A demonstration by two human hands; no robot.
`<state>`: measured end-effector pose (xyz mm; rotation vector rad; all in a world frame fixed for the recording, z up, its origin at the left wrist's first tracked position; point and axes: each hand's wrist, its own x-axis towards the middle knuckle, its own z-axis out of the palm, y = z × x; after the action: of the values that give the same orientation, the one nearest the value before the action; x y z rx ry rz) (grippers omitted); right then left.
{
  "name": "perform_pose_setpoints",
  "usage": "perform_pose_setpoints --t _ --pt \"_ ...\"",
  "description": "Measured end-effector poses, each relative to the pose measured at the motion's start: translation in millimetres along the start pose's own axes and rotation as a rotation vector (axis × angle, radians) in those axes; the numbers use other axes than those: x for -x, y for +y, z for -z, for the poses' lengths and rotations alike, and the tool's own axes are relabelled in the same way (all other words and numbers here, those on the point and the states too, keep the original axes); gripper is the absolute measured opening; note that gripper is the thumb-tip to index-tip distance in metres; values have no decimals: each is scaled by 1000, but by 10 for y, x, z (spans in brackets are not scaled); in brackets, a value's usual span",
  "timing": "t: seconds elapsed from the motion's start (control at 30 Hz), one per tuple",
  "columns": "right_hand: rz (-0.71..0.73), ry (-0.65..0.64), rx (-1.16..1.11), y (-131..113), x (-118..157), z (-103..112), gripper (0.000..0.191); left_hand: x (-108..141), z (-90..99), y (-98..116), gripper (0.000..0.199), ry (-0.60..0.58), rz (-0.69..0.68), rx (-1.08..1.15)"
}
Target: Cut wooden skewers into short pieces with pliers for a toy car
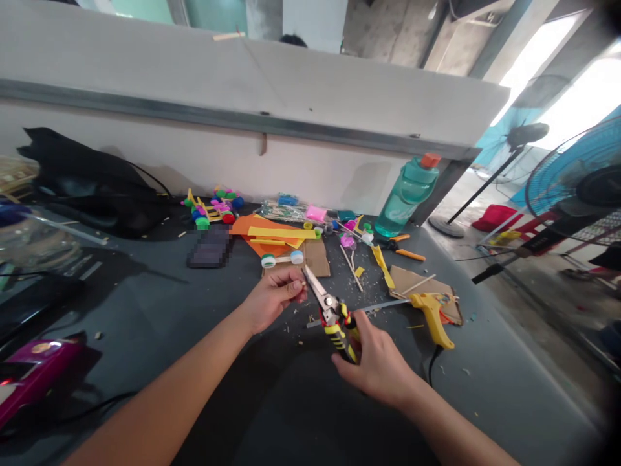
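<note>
Shears (330, 305) sit in the right hand (376, 356) above the dark surface (262, 401), their long axis slanting so the pointed tip aims forward and to the left, with the yellow-and-black handles back toward the person. The right hand curls around those handles. The left hand (277, 296), thumb and fingers pinched together beside the tip, holds a small pale piece (304, 283), mostly hidden. Cardboard (319, 257) lies just beyond.

Bare left hand (272, 298), bare right hand (376, 359), bare tapering forearms (194, 378)
</note>
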<state>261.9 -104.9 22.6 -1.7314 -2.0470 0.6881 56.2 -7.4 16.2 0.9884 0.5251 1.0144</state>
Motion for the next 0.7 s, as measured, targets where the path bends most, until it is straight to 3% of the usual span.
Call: perform_pose_setpoints --t 0.17,0.33,0.57,0.7 --pt "-171 159 -105 214 -151 89 34 1 50 29 15 -16 -14 -53" --pt "-180 293 -513 380 -245 92 39 -17 106 23 12 -11 -24 -76" --pt "-210 142 -991 280 -174 124 44 -25 82 11 19 39 1 -132" --pt "-184 115 -1112 261 -147 163 43 -28 38 -62 23 20 50 -412"
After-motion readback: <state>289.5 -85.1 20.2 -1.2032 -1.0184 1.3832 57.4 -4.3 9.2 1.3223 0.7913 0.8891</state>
